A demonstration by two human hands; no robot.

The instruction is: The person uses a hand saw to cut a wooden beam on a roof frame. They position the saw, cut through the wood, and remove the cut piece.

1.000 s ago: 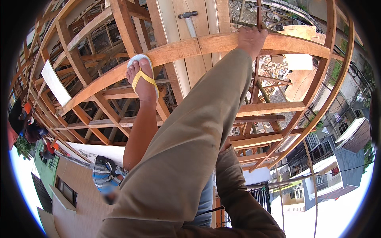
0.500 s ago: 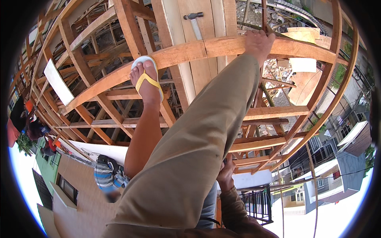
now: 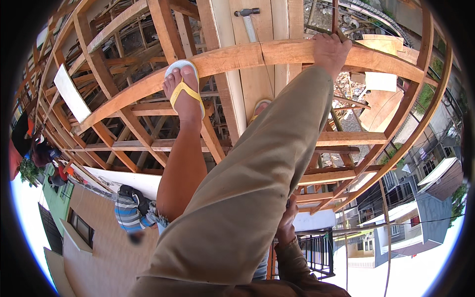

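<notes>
My left hand [image 3: 331, 53], at the end of a long khaki sleeve [image 3: 242, 183], is closed over the top of a long wooden beam [image 3: 277, 52]. Lower down, my right hand [image 3: 288, 220] is partly hidden behind that sleeve. Its fingers are curled around something dark that I cannot make out. A hammer [image 3: 250, 27] with a dark head and pale handle lies on the planks [image 3: 252, 74] beyond the beam. My foot in a yellow-strapped flip-flop [image 3: 185, 91] rests on the beam to the left. Part of another flip-flop [image 3: 261, 106] shows beside the sleeve.
An open timber frame [image 3: 114, 99] surrounds me, with gaps between its members. Rubble and plywood sheets [image 3: 381, 106] lie far below on the right. A person in a striped shirt [image 3: 129, 213] is at lower left, and more people [image 3: 42, 151] are at the far left.
The view has shifted slightly. My left hand stays on the beam. A second flip-flop has come into sight on the planks, and my right hand remains low behind the sleeve.
</notes>
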